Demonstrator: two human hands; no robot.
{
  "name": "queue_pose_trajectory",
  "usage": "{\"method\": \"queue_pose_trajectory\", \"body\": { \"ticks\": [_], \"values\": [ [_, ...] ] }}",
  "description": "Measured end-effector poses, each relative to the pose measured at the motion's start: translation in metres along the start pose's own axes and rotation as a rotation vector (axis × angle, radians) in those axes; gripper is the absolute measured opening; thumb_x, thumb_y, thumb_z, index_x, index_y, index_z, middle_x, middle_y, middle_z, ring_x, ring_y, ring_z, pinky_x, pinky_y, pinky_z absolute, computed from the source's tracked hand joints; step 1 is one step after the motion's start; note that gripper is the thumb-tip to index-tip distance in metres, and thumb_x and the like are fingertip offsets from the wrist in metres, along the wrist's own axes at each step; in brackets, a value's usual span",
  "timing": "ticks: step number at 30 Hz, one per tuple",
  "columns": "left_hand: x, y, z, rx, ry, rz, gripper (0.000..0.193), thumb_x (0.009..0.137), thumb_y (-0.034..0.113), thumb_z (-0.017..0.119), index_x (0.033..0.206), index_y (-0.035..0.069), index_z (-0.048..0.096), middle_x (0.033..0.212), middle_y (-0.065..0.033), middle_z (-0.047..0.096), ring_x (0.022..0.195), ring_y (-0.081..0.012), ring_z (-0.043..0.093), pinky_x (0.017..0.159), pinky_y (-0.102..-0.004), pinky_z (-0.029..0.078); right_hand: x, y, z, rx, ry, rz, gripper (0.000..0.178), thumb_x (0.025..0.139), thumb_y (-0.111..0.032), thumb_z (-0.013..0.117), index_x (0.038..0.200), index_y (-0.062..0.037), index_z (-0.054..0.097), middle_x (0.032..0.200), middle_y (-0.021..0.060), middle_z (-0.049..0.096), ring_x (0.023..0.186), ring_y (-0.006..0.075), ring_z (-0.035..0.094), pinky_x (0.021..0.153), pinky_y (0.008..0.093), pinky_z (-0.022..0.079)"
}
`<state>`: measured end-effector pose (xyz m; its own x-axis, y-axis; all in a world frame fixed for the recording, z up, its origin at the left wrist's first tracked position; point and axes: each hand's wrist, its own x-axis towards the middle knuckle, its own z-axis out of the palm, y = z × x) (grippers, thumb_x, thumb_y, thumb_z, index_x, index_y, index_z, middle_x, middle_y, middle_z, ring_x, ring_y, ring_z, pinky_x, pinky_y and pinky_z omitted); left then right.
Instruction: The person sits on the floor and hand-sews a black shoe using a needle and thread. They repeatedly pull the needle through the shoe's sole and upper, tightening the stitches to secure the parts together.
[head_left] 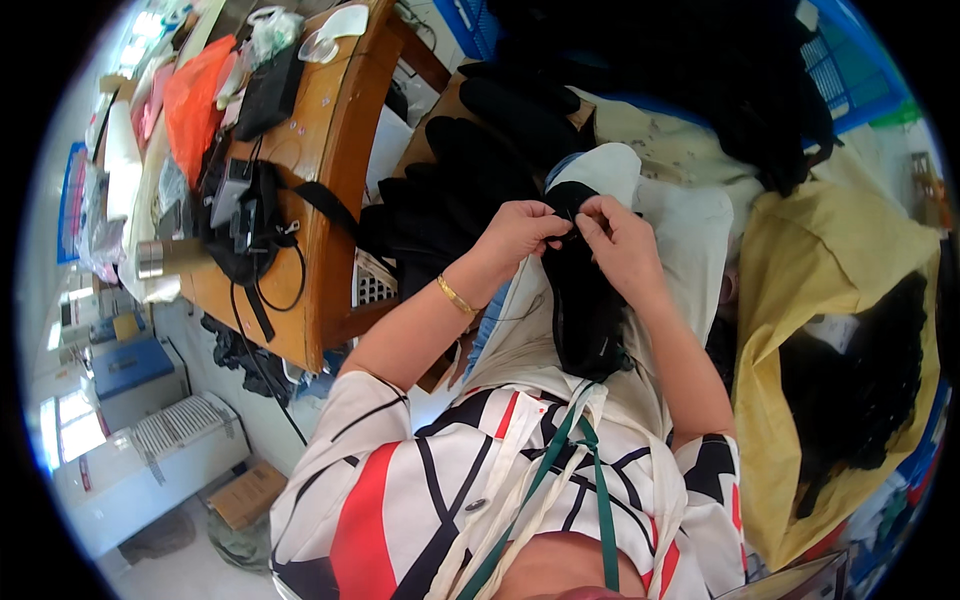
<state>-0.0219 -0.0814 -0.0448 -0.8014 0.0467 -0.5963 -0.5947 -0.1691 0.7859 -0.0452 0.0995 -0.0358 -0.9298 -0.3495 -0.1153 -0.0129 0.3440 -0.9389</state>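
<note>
A black shoe-shaped fabric piece (588, 310) lies lengthwise on my lap, over a whitish cloth. My left hand (522, 232) is closed in a pinch at its far part. Close beside it, my right hand (622, 250) also pinches with thumb and forefinger. The two sets of fingertips almost meet over the black fabric. Whatever small thing is between the right fingertips is too fine to make out. A thin dark thread (522, 312) trails over the cloth left of the piece. Beyond my hands sticks out a white rounded form (608, 168).
Several similar black pieces (480, 160) are heaped at the left. A wooden table (335, 110) beyond them carries a black bag (250, 225) and an orange plastic bag (195, 95). At the right stands a yellow sack (775, 330) with black material. Blue crates (850, 65) and dark cloth lie at the back.
</note>
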Motion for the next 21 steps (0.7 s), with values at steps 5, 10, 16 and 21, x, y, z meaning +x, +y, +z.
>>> {"method": "queue_pose_trajectory", "body": {
  "ticks": [5, 10, 16, 21],
  "values": [
    [0.002, -0.002, 0.004, 0.099, -0.020, 0.095, 0.008, 0.083, 0.010, 0.071, 0.082, 0.004, 0.066, 0.073, -0.0005, 0.065, 0.064, -0.0063, 0.059, 0.057, -0.0194, 0.041, 0.012, 0.015, 0.014, -0.009, 0.078, -0.182, 0.010, 0.091, -0.012, 0.061, 0.091, -0.0028, 0.058, 0.087, 0.0125, 0.060, 0.081, 0.0280, 0.059, 0.072, 0.0360, 0.047],
    [0.012, -0.015, 0.003, 0.228, 0.029, 0.198, 0.011, 0.081, 0.009, 0.071, 0.077, 0.000, 0.065, 0.069, -0.0007, 0.063, 0.062, -0.0078, 0.058, 0.057, -0.0226, 0.044, 0.022, 0.002, -0.005, 0.554, 0.088, 0.149, 0.021, 0.100, -0.019, 0.052, 0.088, -0.0024, 0.055, 0.087, 0.0041, 0.063, 0.059, 0.0116, 0.056, 0.056, 0.0267, 0.045],
    [0.005, -0.004, 0.010, 0.191, 0.006, 0.155, 0.008, 0.084, 0.008, 0.070, 0.082, 0.002, 0.066, 0.073, 0.0000, 0.064, 0.064, -0.0061, 0.057, 0.060, -0.0199, 0.043, 0.010, 0.022, -0.013, 0.152, 0.025, -0.051, 0.018, 0.095, -0.020, 0.058, 0.089, -0.0035, 0.058, 0.090, 0.0069, 0.063, 0.069, 0.0200, 0.062, 0.061, 0.0332, 0.047],
    [0.005, -0.007, 0.010, 0.185, -0.042, 0.195, 0.006, 0.084, 0.007, 0.069, 0.084, 0.001, 0.067, 0.074, -0.0002, 0.065, 0.065, -0.0063, 0.057, 0.062, -0.0211, 0.044, 0.009, 0.018, 0.005, -0.066, 0.086, -0.174, 0.007, 0.088, -0.013, 0.060, 0.088, -0.0056, 0.060, 0.094, 0.0106, 0.059, 0.084, 0.0320, 0.060, 0.071, 0.0380, 0.048]
  ]
}}
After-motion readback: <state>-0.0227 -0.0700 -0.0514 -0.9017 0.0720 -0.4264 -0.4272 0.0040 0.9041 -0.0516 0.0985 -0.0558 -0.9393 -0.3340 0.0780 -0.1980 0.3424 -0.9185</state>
